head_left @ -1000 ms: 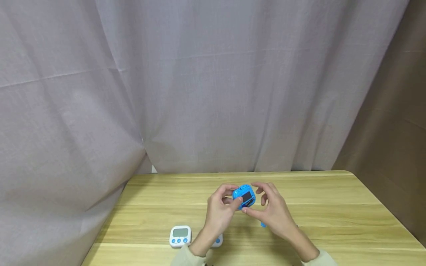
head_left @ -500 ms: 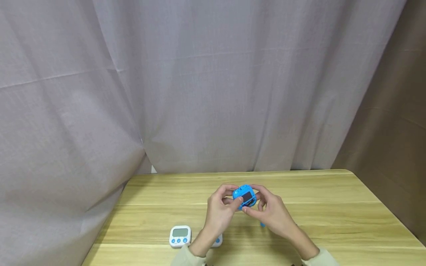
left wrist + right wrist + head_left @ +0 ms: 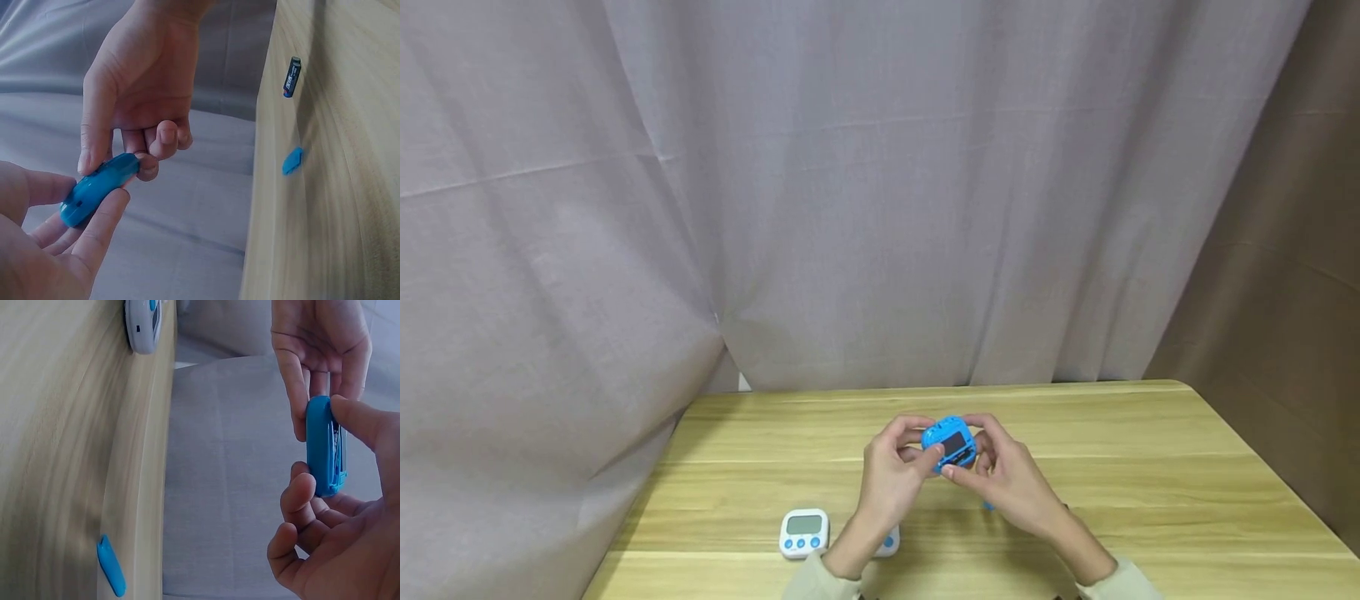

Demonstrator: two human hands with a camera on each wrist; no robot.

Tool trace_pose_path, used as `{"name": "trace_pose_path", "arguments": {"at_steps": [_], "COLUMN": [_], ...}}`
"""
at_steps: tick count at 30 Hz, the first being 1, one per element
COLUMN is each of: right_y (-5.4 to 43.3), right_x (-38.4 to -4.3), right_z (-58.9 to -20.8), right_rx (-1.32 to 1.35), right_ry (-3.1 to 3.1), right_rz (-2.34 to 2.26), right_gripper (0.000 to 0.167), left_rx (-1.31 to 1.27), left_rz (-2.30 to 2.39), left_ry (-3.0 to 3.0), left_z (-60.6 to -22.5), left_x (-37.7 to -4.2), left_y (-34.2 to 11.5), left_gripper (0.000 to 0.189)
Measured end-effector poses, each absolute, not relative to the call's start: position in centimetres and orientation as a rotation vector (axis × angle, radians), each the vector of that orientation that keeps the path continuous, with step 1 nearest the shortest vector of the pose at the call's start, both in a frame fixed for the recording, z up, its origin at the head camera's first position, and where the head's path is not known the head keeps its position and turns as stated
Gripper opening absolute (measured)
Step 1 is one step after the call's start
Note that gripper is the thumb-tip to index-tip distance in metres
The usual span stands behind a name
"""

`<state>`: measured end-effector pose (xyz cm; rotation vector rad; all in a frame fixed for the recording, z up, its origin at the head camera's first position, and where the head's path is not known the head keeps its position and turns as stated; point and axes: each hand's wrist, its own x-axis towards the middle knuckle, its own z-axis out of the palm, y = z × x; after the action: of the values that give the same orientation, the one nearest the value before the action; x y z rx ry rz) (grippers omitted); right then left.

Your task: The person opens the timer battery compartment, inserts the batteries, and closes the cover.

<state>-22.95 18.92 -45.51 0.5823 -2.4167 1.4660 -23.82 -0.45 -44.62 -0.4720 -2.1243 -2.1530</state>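
Above the table, both hands hold a blue timer with its back side up. That back has a dark rectangular panel, with an uncovered battery slot along the near edge. The left hand grips its left side, thumb on the back and fingers behind. From the right, the right hand pinches it, with the thumb at the slot's near edge and the index finger at the far edge. In the left wrist view, a blue battery cover and a dark battery lie on the tabletop.
A white timer with blue buttons lies on the wooden table at the left. Another white timer is partly hidden behind the left wrist. A grey curtain hangs behind the table.
The right index finger, raised off the timer a second ago, has come down onto its far right edge. The left hand keeps its grip.
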Motion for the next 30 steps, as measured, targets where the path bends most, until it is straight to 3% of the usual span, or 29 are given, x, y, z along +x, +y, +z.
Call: {"name": "trace_pose_path", "arguments": {"at_steps": [14, 30], "right_y": [18.52, 18.35], "right_x": [-22.94, -22.79], "right_z": [-45.55, -45.61], "right_rx": [0.514, 0.492], "right_ry": [-2.408, -2.467], "right_rz": [1.731, 1.833], "right_gripper": [0.065, 0.049], "left_rx": [-0.492, -0.488], "left_rz": [-2.108, -2.066], "left_ry": [-2.122, -2.14], "left_z": [-44.39, -44.47], "left_x": [-23.47, -23.45], "left_y": [-0.33, -0.09], "left_gripper": [0.031, 0.03]}}
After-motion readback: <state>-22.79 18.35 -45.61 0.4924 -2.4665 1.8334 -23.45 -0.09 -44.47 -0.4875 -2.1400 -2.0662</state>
